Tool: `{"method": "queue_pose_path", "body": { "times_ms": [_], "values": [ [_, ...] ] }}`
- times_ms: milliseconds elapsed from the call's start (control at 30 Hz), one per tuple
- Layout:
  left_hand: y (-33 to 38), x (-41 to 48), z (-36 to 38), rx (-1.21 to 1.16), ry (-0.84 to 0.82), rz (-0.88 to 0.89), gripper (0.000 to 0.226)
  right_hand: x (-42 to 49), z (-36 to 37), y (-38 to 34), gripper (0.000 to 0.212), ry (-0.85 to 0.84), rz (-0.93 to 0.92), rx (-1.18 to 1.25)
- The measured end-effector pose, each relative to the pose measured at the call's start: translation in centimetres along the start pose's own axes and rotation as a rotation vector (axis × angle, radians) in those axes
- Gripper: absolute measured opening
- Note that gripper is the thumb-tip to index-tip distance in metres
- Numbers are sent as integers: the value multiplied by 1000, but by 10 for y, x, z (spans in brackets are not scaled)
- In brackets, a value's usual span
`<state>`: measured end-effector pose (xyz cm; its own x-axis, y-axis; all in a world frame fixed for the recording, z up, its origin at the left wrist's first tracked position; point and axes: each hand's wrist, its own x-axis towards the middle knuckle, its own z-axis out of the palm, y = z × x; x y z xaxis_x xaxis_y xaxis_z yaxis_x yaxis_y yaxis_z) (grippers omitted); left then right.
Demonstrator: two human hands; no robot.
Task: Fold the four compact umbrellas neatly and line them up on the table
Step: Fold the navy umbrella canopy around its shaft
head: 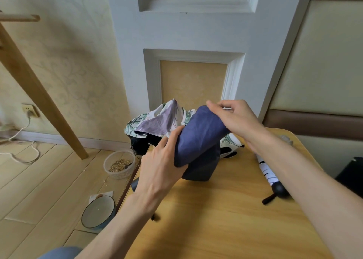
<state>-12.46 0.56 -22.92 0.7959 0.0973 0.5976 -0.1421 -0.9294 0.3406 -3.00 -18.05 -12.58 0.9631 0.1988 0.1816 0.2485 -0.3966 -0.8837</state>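
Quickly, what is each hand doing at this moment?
Left hand: closed, gripping the lower end of the blue umbrella.
Right hand: closed, holding its upper end.

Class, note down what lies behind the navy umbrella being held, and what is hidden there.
Behind the navy umbrella lies a crumpled floral umbrella, lilac and green-printed panels showing, at the far edge of the table. The navy fabric covers its middle and right part.

The left grip (161,166) hides most of the blue umbrella's (200,133) handle; the right forearm (294,166) covers parts of the striped umbrella (268,172) and the flowered umbrella (157,119).
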Motion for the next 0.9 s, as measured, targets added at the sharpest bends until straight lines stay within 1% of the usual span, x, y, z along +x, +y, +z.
{"method": "queue_pose_path", "body": {
  "times_ms": [33,67,133,167,200,233,267,300,367,400,433,467,533,633,700,800,900],
  "values": [
    [0,0,0,-63,-21,-31,89,0,-1,-1,52,-11,23,52],
    [2,1,-1,-167,-44,-79,85,-1,-3,-2,54,-51,60,148],
    [6,4,-2,-494,-92,-229,69,-3,-9,0,47,-149,101,339],
    [9,6,-2,-662,-120,-323,58,-4,-10,3,41,-187,80,381],
    [12,7,-2,-803,-158,-418,51,-6,-10,7,33,-198,43,391],
    [15,8,-2,-918,-204,-506,49,-6,-9,12,25,-176,-9,369],
    [17,7,-2,-1001,-249,-571,47,-6,-7,17,18,-126,-74,308],
    [18,6,-3,-1051,-280,-609,42,-5,-5,22,15,-57,-145,222],
    [18,5,-4,-1104,-293,-635,37,-3,-4,30,23,34,-213,26],
    [17,5,-4,-1116,-286,-638,36,-3,-6,32,26,27,-193,-16],
    [15,6,-4,-1115,-280,-634,35,-4,-8,33,24,-4,-134,14],
    [13,6,-5,-1112,-277,-628,34,-3,-11,36,18,-43,-69,79],
    [9,8,-7,-1101,-273,-611,34,-2,-15,43,8,-74,-26,177],
    [6,10,-9,-1069,-265,-599,44,1,-23,47,13,-45,-29,276],
    [4,11,-10,-1077,-262,-613,45,5,-29,49,14,9,-50,339],
    [3,13,-10,-1110,-270,-640,45,6,-34,49,9,128,-69,309],
    [2,14,-11,-1110,-242,-659,31,8,-33,51,14,231,-41,322]
  ]
}}
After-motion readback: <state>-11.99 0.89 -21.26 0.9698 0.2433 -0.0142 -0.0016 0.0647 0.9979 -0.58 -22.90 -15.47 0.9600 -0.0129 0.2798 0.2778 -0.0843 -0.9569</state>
